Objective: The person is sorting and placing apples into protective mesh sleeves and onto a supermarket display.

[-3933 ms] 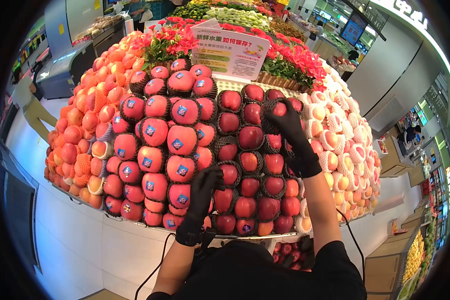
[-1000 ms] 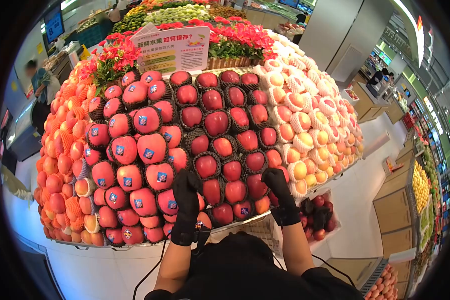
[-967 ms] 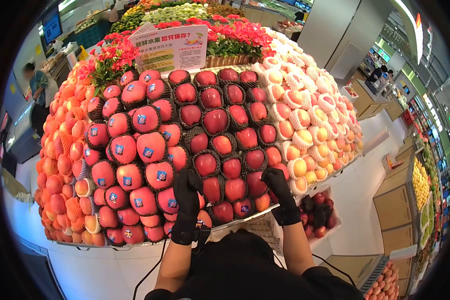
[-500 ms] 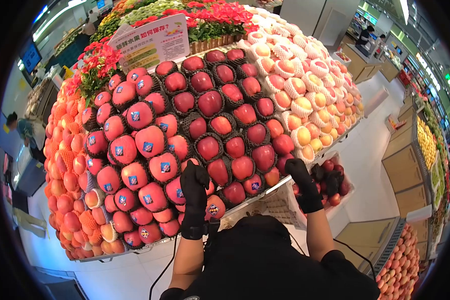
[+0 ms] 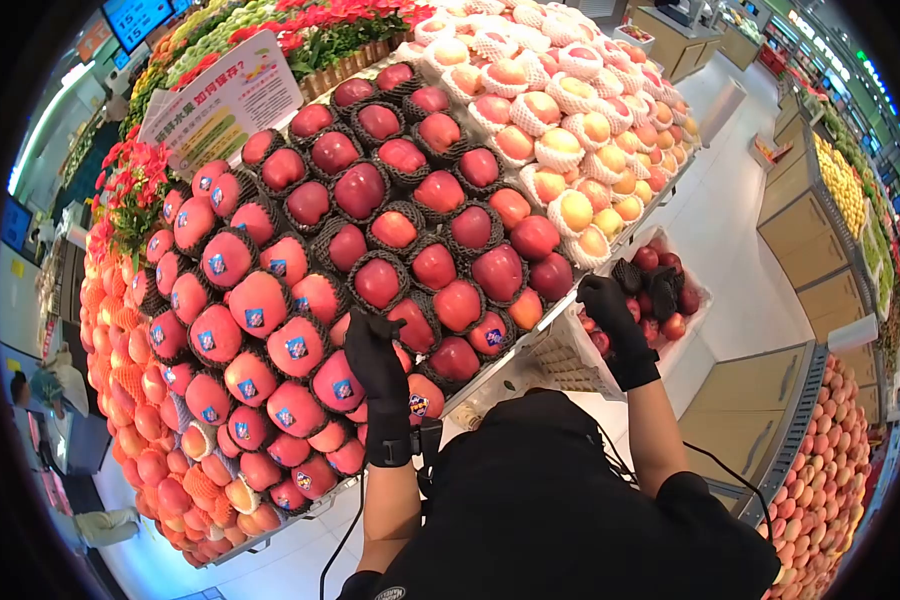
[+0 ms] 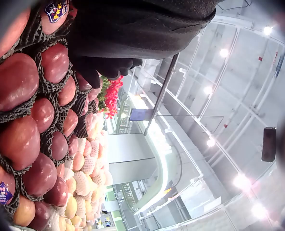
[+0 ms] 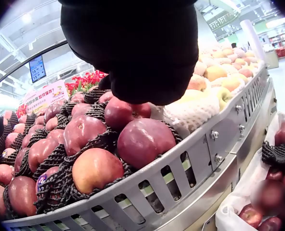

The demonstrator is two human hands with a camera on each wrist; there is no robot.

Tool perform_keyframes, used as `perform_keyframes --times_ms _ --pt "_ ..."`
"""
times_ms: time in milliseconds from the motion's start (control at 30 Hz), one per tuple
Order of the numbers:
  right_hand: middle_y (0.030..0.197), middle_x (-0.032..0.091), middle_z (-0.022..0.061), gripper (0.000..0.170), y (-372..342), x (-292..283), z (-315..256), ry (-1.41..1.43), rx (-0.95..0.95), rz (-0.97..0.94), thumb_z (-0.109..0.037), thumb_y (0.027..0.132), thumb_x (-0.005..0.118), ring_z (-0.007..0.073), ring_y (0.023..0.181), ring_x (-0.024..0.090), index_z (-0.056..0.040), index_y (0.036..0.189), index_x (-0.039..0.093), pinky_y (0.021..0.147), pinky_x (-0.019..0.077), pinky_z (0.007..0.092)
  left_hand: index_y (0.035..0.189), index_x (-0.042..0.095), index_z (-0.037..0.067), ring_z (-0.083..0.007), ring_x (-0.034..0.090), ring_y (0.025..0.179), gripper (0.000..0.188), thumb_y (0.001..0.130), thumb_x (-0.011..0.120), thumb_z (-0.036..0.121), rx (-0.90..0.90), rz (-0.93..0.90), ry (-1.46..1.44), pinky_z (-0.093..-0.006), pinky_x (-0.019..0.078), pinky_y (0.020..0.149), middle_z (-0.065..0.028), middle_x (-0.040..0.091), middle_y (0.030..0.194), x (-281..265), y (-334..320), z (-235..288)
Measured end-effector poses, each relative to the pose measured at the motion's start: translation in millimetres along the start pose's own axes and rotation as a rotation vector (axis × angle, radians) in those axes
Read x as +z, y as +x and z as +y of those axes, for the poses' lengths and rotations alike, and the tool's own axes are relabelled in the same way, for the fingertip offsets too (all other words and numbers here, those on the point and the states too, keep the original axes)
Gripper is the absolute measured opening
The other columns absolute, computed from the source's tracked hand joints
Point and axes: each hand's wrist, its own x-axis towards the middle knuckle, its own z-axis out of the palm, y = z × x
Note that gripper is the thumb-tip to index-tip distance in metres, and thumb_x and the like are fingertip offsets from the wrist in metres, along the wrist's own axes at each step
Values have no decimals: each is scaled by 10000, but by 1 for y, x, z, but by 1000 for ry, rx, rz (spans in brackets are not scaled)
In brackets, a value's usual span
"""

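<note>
My left hand (image 5: 375,355), in a black glove, hovers over the front of the fruit display, between large stickered apples (image 5: 257,300) and dark red apples (image 5: 360,190) in black foam nets. Its fingers look relaxed, with nothing between them in the left wrist view. Black-gloved too, my right hand (image 5: 610,310) hangs loosely curled just past the display's front right edge, beside a crate (image 5: 560,360) lined with white plastic. Nothing shows in its grasp. Below it in the right wrist view, a dark red apple (image 7: 146,143) sits at the slotted metal rim (image 7: 181,178).
Pale fruit in white foam nets (image 5: 575,210) fills the display's right side. A printed sign (image 5: 225,105) and red flowers (image 5: 135,185) stand at the back. More dark apples (image 5: 673,326) lie in the crate. Wooden cabinets (image 5: 745,405) stand to the right.
The right hand, earlier among the upper dark red apples, has come back to the front edge near the crate. The head view has turned, so the display appears tilted and shifted left.
</note>
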Motion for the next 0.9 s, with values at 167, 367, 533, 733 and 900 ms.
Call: perform_keyframes --times_ms 167,367,533,733,900 --pt "661 567 157 88 8 -17 51 -286 -237 -39 -85 744 562 242 593 573 -28 688 598 566 465 361 689 359 92 -125 379 614 394 1052 372 243 -123 -35 -113 -308 419 637 -7 363 650 22 10 -7" --pt "644 504 58 51 -4 -45 124 -269 -538 -50 -57 783 583 159 557 485 -57 733 595 541 439 314 688 390 108 -110 383 604 393 1051 379 256 -206 -41 -14 -273 388 591 6 357 632 76 5 -14" --pt "828 588 64 165 -20 -46 246 -129 269 -108 -77 726 650 190 700 558 -79 889 622 611 463 328 742 387 149 -76 308 563 342 1042 421 309 -251 35 68 -229 269 496 47 310 645 103 -2 -39" --pt "943 651 164 423 -59 -38 357 -299 110 40 -122 763 637 255 718 640 6 1161 573 627 511 389 724 392 138 -82 315 562 379 1045 417 338 -365 -17 51 -231 286 513 34 349 652 123 -13 -47" --pt "967 668 230 467 -69 -70 311 7 822 -93 -293 853 543 324 724 685 -7 1221 527 630 531 439 745 397 128 -79 337 579 360 1048 398 323 -323 -64 217 -228 329 536 23 366 677 142 -30 -50"
